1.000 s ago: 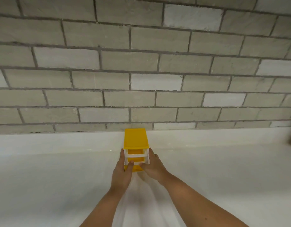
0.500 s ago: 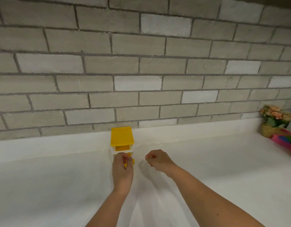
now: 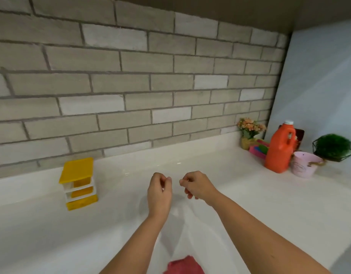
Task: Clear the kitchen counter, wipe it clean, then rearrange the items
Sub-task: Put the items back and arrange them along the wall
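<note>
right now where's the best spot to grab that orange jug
Probably its moulded loop handle, high on the orange jug. Come down from above with the right hand: the jug stands upright, and the pink bucket crowds its base.

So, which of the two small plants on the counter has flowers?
The flowering plant by the brick wall, left of the orange bottle, with orange-pink blooms. The green ball plant in the black wire frame has none.

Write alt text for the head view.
The left hand and right hand hover empty, loosely curled, over a white counter. A yellow drawer unit stands left; an orange jug and pink bucket sit far right.
</note>
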The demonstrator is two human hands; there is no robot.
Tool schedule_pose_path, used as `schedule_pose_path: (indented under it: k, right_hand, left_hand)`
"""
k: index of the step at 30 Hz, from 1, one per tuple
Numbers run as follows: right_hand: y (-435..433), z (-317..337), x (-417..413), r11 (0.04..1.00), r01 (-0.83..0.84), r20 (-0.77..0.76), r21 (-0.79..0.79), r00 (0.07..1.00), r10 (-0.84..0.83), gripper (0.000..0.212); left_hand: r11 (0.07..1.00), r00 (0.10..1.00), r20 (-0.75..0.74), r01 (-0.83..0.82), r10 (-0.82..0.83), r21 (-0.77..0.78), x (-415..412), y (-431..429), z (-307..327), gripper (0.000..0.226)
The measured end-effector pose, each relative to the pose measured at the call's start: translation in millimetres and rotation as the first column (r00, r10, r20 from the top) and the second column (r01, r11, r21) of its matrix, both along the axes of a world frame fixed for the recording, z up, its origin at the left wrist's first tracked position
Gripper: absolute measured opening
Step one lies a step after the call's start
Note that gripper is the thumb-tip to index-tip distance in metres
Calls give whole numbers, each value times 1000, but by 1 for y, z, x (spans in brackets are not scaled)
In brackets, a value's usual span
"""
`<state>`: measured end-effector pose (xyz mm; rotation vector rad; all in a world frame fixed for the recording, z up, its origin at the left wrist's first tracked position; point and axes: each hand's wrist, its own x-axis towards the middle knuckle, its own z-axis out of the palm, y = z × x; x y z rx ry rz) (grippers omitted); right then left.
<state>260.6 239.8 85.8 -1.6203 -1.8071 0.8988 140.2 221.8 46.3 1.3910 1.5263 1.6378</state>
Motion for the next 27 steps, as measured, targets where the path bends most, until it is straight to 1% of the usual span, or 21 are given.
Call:
schedule_pose_path:
  k: [4,7,12,15,20,27]
  right_hand:
    - [-13,-1,81,995,95,-2,-2,995,-95,17]
    - [-21,-2,128,990,139,-2,-2,990,-139,17]
    - [-38,-5,220,975,222,-5,25,975,-222,15]
    - [-43,-9,267,962,275,-41,2,961,-274,14]
    - [-36,-12,326,937,349,-68,-18,935,-349,15]
    - [-5,-8,386,900,435,-96,-18,895,-435,14]
  left_hand:
    - [996,996,-8,87,-87,19,82,-9,6,19]
    - [992,993,-14,121,-120,22,129,-12,7,22]
    - [978,978,8,209,-209,15,219,-21,2,18]
    - [967,967,24,253,-253,-2,264,-19,-3,15]
    - [955,955,6,297,-297,-19,316,-3,-7,7]
    - [929,929,-13,370,-370,5,380,50,-2,6]
